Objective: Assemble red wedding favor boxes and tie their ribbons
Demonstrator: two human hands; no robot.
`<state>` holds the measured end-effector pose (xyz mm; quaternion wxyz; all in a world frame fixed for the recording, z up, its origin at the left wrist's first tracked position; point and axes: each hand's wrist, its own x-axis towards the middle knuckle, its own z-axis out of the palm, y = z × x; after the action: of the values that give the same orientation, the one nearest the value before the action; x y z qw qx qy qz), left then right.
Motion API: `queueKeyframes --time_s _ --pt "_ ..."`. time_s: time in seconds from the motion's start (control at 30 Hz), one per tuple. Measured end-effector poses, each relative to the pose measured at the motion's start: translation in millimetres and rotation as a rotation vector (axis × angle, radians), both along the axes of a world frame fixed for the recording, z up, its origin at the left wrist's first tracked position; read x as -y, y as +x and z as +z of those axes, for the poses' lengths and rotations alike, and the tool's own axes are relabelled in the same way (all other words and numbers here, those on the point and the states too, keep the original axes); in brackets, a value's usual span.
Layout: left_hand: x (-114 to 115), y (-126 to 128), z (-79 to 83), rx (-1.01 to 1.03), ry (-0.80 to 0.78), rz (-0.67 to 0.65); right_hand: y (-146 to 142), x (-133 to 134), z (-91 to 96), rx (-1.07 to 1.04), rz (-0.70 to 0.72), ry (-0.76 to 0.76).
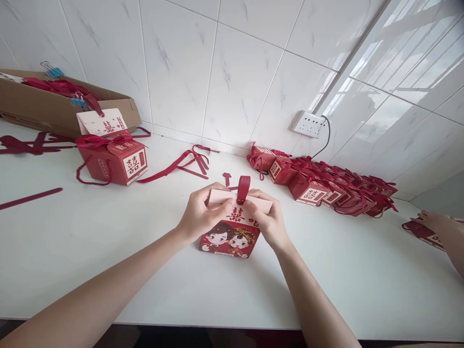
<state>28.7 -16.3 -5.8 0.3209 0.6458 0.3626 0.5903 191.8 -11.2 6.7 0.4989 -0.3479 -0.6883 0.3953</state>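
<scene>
A small red gift box (229, 238) with two cartoon figures on its front stands on the white table (108, 251), right before me. Its pale pink top flap (217, 195) is folded over, and a dark red ribbon loop (243, 188) sticks up through it. My left hand (201, 213) pinches the flap's left side, fingers closed on it. My right hand (266, 217) grips the flap's right side beside the ribbon loop.
A finished red box (116, 162) with ribbon sits at the back left, before a cardboard carton (43, 108) of ribbons. A row of several red boxes (319, 186) lies along the wall. Loose ribbon strips (31, 197) lie about. Another person's hand (440, 227) holds a box at the right edge. A wall socket (309, 123) is behind.
</scene>
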Motion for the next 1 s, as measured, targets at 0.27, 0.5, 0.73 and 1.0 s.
queueKeyframes --time_s 0.27,0.5,0.73,1.0 --pt "0.9 2.8 1.9 0.034 -0.023 -0.009 0.0 0.8 -0.3 -0.009 0.01 -0.013" --pt "1.9 2.8 1.3 0.019 -0.069 0.03 0.1 -0.1 -0.2 0.038 -0.021 0.025" --pt "2.8 3.3 2.0 0.01 -0.066 0.024 -0.6 0.0 0.6 0.047 -0.035 0.034" --pt "2.9 2.8 1.1 -0.01 -0.012 0.012 -2.2 0.1 0.6 0.046 -0.037 0.078"
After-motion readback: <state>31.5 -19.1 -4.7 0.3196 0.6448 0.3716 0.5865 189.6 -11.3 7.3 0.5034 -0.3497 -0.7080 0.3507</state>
